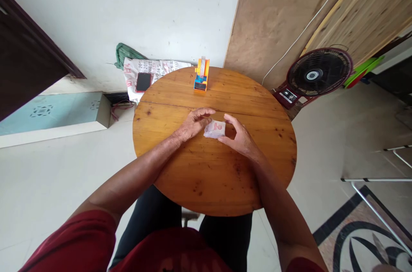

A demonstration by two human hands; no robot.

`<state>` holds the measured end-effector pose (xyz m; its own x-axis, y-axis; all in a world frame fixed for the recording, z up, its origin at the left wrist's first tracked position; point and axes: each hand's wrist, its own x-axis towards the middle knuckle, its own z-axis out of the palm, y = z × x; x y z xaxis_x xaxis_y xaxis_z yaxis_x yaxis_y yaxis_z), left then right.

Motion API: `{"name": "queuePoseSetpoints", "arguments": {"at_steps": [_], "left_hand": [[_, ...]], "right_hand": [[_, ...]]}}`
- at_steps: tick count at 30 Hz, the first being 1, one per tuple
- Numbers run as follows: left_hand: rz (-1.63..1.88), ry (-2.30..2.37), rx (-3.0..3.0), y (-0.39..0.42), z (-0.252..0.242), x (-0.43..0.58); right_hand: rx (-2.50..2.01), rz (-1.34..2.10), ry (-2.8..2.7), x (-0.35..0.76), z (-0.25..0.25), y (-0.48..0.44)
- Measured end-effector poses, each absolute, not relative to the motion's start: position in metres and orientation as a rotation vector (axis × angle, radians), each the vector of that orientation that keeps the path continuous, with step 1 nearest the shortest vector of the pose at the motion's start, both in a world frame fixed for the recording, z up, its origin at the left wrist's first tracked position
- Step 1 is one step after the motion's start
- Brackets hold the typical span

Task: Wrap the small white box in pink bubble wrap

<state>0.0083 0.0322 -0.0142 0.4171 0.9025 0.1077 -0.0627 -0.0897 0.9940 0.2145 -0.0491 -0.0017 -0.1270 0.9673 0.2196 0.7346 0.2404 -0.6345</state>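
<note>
A small whitish packet with red print (pixel 215 129) lies on the round wooden table (pixel 206 177), between my two hands. My left hand (pixel 194 123) is at its left side, thumb near its upper left corner, fingers apart. On the other side, my right hand (pixel 240 137) curves around the packet's right edge, with thumb and fingers spread. The thumb tip is by the lower right corner; whether it touches cannot be made out. Neither hand is closed on the packet.
An orange and blue tape dispenser (pixel 201 75) stands at the table's far edge. Behind the table's left edge, a phone (pixel 143 82) lies on a printed white sack (pixel 130 75) beside a green bag (pixel 127 54). A dark fan (pixel 318 72) stands at the right.
</note>
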Motion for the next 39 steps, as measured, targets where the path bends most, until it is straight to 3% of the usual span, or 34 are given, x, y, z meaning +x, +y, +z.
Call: {"name": "queuePoseSetpoints", "arguments": {"at_steps": [22, 39], "left_hand": [[0.782, 0.706, 1.314, 0.029, -0.025, 0.016], [0.972, 0.64, 1.943, 0.032, -0.026, 0.011]], "right_hand": [[-1.515, 0.399, -1.924, 0.21, -0.012, -0.046], [-1.576, 0.432, -1.928, 0.208, -0.011, -0.046]]}}
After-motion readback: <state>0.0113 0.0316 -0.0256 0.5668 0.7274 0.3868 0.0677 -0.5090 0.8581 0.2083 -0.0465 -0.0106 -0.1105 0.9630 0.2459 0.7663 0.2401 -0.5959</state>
